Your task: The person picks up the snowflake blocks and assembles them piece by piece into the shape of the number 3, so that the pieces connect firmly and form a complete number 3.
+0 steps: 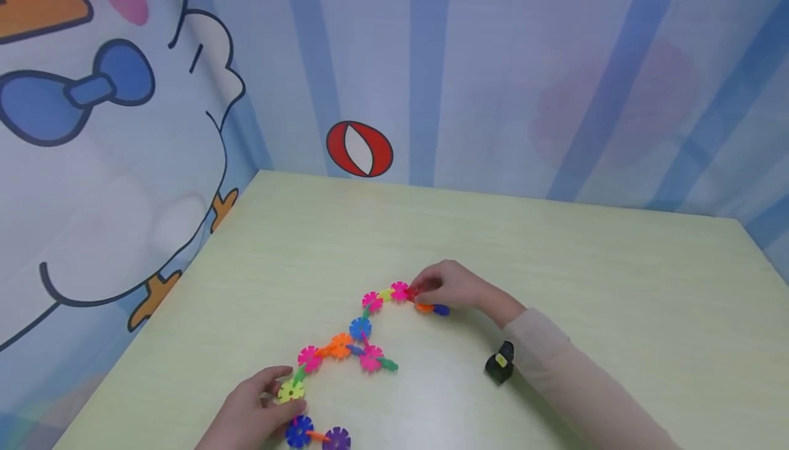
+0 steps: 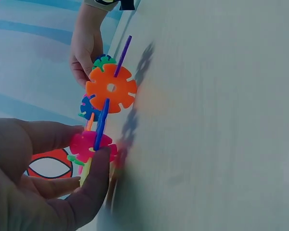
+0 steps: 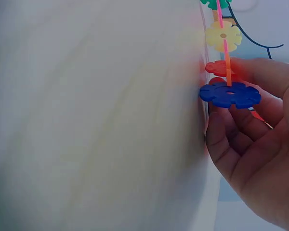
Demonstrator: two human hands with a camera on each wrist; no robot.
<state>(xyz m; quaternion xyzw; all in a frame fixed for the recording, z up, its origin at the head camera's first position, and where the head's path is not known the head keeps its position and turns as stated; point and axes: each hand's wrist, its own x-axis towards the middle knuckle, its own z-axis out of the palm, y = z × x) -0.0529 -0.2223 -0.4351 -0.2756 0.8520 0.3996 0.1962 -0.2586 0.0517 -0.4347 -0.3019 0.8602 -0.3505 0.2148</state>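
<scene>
A chain of interlocking flower-shaped plastic discs (image 1: 341,345) lies across the table in a bent line, with a short side branch ending in a green disc (image 1: 387,364). Near its lower end, my left hand (image 1: 249,405) grips the chain at a yellow disc (image 1: 291,390). In the left wrist view, thumb and finger are at a pink disc (image 2: 89,144), beside an orange disc (image 2: 103,89). At the far end my right hand (image 1: 453,285) pinches a red disc (image 1: 411,293). A dark blue disc (image 3: 231,95) sits close to that hand's fingers in the right wrist view.
A small black object (image 1: 499,364) with a pale patch lies on the table (image 1: 592,285), beside the right forearm. Behind the table hangs a striped blue backdrop (image 1: 493,80) with cartoon figures, running along the left side too.
</scene>
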